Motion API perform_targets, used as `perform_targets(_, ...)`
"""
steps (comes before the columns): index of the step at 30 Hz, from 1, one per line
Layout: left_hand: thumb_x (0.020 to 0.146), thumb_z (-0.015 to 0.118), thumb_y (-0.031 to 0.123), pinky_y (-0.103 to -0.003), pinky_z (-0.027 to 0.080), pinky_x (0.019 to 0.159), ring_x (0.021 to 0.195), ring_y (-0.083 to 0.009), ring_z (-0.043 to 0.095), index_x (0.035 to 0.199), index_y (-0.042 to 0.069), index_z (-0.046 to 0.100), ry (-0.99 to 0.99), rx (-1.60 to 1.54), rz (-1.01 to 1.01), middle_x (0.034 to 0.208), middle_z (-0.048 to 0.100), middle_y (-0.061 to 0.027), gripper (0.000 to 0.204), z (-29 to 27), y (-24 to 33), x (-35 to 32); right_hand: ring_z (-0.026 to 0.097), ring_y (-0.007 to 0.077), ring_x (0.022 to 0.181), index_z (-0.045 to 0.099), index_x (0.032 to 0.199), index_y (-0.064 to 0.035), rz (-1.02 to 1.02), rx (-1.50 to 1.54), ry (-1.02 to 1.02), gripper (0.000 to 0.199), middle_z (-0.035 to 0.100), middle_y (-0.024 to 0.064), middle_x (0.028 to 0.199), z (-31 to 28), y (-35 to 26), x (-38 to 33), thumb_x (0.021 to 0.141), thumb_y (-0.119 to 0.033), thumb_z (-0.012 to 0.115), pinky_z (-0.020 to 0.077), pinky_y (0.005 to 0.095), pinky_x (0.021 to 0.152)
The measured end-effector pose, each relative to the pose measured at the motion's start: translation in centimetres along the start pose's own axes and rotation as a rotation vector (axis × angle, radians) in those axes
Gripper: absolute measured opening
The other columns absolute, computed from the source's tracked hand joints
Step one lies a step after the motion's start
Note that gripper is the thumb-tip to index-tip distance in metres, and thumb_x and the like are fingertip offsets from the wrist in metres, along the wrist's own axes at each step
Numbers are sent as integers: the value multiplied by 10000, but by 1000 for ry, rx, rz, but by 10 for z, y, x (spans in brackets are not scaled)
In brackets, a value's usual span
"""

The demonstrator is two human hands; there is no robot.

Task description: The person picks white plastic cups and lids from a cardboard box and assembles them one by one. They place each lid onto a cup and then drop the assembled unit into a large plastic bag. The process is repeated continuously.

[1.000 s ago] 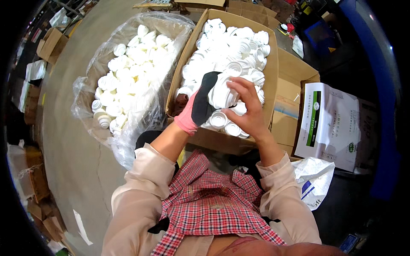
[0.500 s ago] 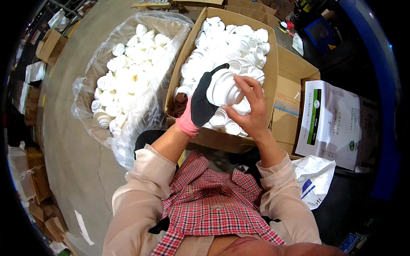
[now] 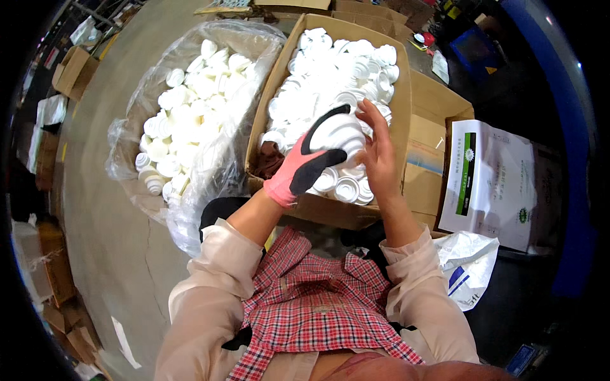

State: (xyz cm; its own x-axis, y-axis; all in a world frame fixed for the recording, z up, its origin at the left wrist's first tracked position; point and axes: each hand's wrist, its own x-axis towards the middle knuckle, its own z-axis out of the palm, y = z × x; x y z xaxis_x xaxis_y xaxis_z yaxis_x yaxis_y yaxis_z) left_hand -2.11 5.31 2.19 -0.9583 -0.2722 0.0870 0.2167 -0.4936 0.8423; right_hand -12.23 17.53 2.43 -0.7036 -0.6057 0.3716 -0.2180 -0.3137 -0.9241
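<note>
A white plastic part [image 3: 335,134] with stepped round rings is held over a carton [image 3: 327,208] heaped with similar white parts. My left hand [image 3: 298,166], in a pink glove with black palm and fingers, grips it from the left, thumb and forefinger spread around its side. Bare, my right hand [image 3: 381,162] stands close against the part's right side with its fingers extended and apart. Its thumb is partly hidden, and whether it touches the part I cannot tell. A dark brown cloth [image 3: 269,159] lies inside the carton's near left corner.
Left of the carton, a clear plastic bag [image 3: 213,181] lines a container of more white parts [image 3: 184,120]. On the right are an open carton flap [image 3: 422,143], a white printed box [image 3: 492,187] and a white sack [image 3: 467,263]. Brown boxes [image 3: 76,71] stand at far left.
My left hand has turned so that its thumb lies across the part's near side. The part has tilted, and my right hand's fingers have straightened from their pinch on its edge.
</note>
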Motion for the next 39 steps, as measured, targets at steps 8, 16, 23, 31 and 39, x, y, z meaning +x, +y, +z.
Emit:
perform_targets(8,841,639,106,-404,460,899,1069,-374,583,1312,-35,415,266,905,84,1142,591,-255,540,3,-43,-6,534,154,760,627,905,53,189,-299,305,680,610,73,781,-14,19,9,995,-554,333,420,292,752)
perform_targets(16,927,531,121,-382,503,823,988,-305,637,1297,-55,454,293,727,-14,1111,624,-191,417,-8,-26,4,556,156,859,596,1048,17,272,-156,144,671,625,117,945,-22,22,13,984,-587,310,441,278,801)
perform_targets(23,992,424,428,-375,570,803,1049,-261,632,1422,59,354,143,-414,-222,1317,533,-124,571,-34,-7,9,459,260,1233,399,1407,-70,28,-320,-345,845,365,123,1452,-17,0,6,687,-176,828,451,342,958)
perform_targets(31,945,524,364,-222,430,525,724,-100,616,1144,63,609,216,-6,-204,938,667,-25,370,-21,7,3,425,352,1293,407,1378,-12,-133,-534,-353,936,429,188,1390,-15,-2,2,624,-387,817,397,399,1027)
perform_targets(39,911,568,274,-300,488,760,906,-142,609,1167,67,585,77,153,-124,1023,633,-75,330,-20,8,3,439,343,1291,424,1365,-4,-198,-563,-399,931,455,191,1387,-20,-3,-1,624,-394,828,376,403,1048)
